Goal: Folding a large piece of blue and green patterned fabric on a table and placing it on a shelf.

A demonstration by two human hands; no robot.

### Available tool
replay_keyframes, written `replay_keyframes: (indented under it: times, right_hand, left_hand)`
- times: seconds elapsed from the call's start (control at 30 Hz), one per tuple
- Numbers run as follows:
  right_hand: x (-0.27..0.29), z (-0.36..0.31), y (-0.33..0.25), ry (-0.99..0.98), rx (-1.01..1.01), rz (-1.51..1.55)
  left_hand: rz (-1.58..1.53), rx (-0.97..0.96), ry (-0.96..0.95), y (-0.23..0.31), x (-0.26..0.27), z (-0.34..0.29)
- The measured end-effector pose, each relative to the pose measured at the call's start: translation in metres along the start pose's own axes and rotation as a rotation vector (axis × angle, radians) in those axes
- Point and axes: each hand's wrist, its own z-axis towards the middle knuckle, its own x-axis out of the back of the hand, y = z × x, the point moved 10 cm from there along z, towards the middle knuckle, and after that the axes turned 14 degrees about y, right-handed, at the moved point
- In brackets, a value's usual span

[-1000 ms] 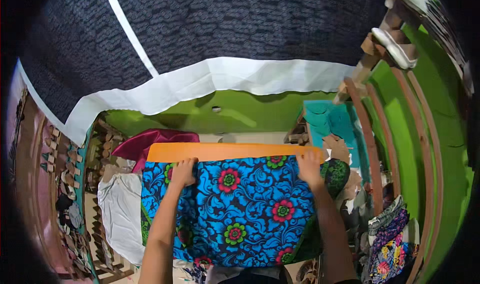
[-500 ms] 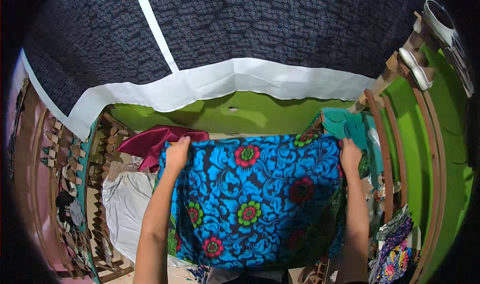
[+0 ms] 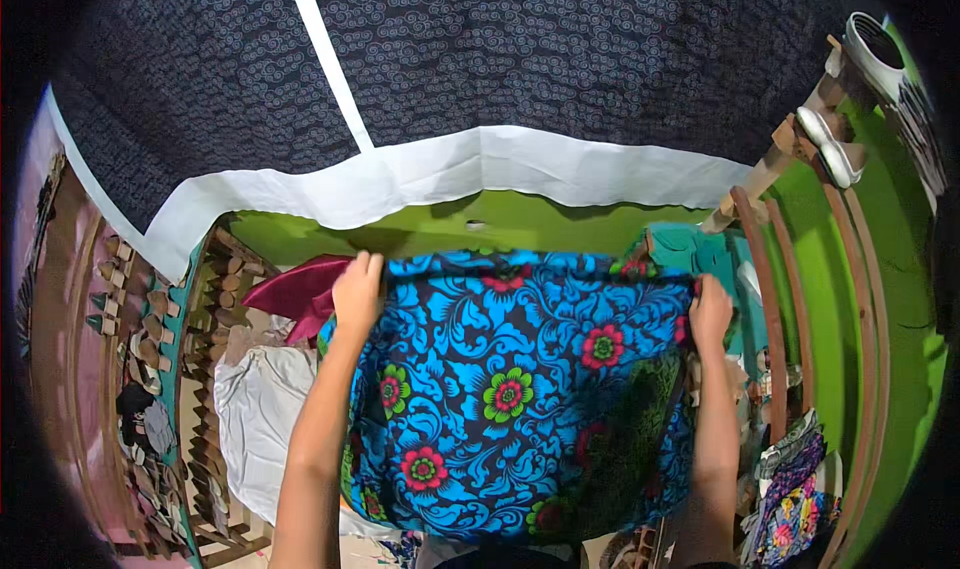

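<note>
While the left hand point(image 3: 358, 294) holds the blue cloth point(image 3: 480, 359) by its top left corner, the right hand point(image 3: 712, 314) grips its top right. A white cloth point(image 3: 260, 424) lies left of it.

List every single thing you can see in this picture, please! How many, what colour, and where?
Floral cloth: one, blue, black, red and green, centre
Swirl-patterned sheet: one, black with white border, top
Maroon cloth: one, maroon, beyond left hand
White cloth: one, white, left of left forearm
Wooden pieces: many, brown, left side
Teal surface: one, teal, beyond right hand
Wooden rails: several, brown, right side
White shoe-like item: one, white, upper right
Patterned fabrics: several, mixed colours, lower right
Wall: green, far side and right
Left hand: one, holding the cloth's upper left
Right hand: one, holding its upper right
</note>
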Motion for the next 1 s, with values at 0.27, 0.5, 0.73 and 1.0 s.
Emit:
replay_keyframes:
  times: [0.27, 0.5, 0.73, 1.0]
  right_hand:
    - [0.074, -0.074, 0.025, 0.105, -0.137, 0.037]
    - [0.137, -0.162, 0.005, 0.194, 0.152, 0.14]
    - [0.132, -0.213, -0.031, -0.101, 0.256, 0.254]
    - [0.261, -0.234, 0.009, 0.568, 0.261, 0.36]
  left_hand:
    - [-0.182, 0.018, 0.253, -0.002, 0.081, -0.072]
    - [-0.281, -0.203, -0.005, 0.046, 0.131, -0.174]
    - [-0.279, -0.216, 0.026, 0.102, 0.162, -0.237]
    - [-0.267, -0.172, 0.177, 0.099, 0.264, -0.255]
